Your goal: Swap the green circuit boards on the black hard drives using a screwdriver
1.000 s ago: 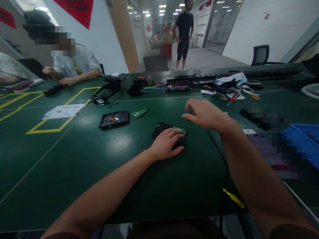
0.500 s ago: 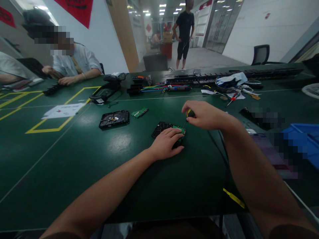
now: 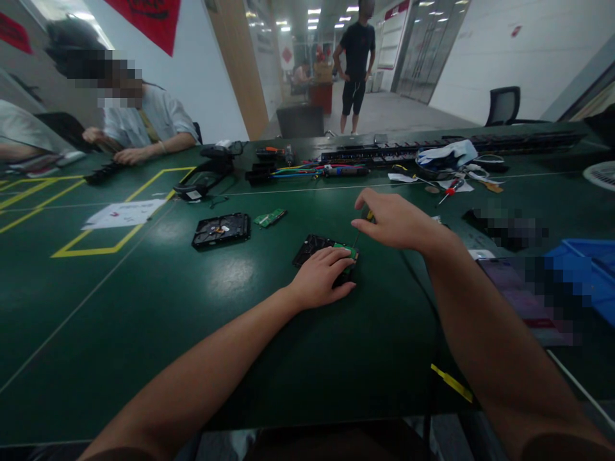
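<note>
On dark green table (image 3: 144, 307), black hard drive with green circuit board (image 3: 314, 245) lies flat, directly under left hand (image 3: 319, 276). The hand is open, with palm and fingers pressed on the drive's near half, which is hidden. Just beyond it, right hand (image 3: 394, 221) is curled tight around yellow-and-black-handled screwdriver (image 3: 369, 216), thin shaft angling down to the board. Handle mostly hidden in fist; tip contact too small to resolve.

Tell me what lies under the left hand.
The left hand rests on a black hard drive; a green circuit board shows on it beyond the hand. The drive's near part is covered by the hand and cannot be seen.
</note>
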